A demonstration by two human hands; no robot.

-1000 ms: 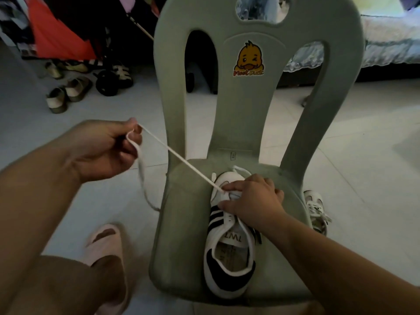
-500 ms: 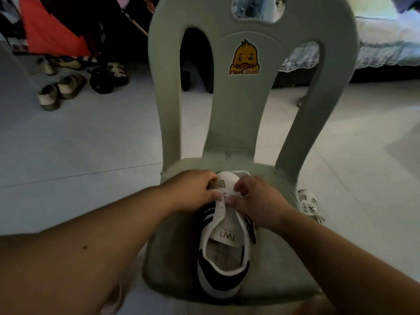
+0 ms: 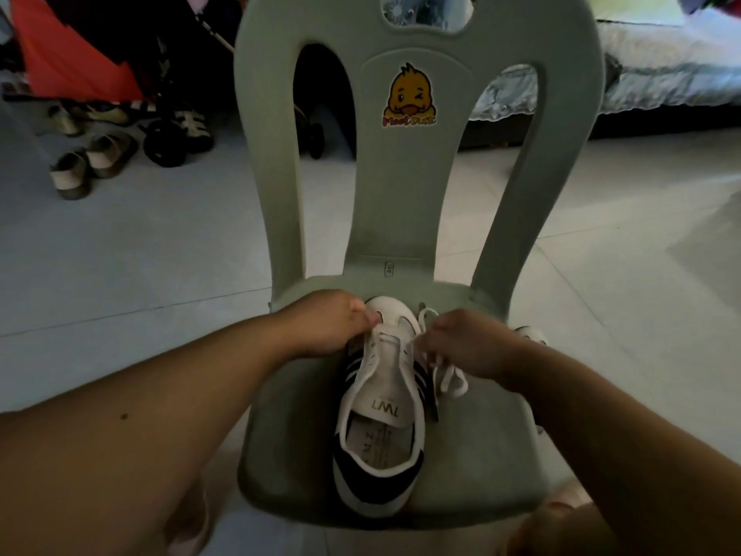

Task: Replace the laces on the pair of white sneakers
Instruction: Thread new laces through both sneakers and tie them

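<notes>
Pale floor tiles [image 3: 160, 254] surround one green plastic chair [image 3: 409, 202] bearing one duck sticker [image 3: 409, 96]. One white sneaker [image 3: 381, 399] lies on the seat, toe far. A second sneaker [image 3: 531, 333] peeks out on the floor just right of the chair. The left hand [image 3: 324, 325], fingers curled, pinches the seat sneaker's left eyelet edge. The right hand [image 3: 469, 343] pinches one white lace [image 3: 453, 381], which loops on the seat to the right of the shoe. Two tan sandals [image 3: 88, 164] sit far left.

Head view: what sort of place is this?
Probably a bedroom at home: a bed with a frilled cover at the back right, loose shoes on the tiled floor, and a plastic chair.
</notes>
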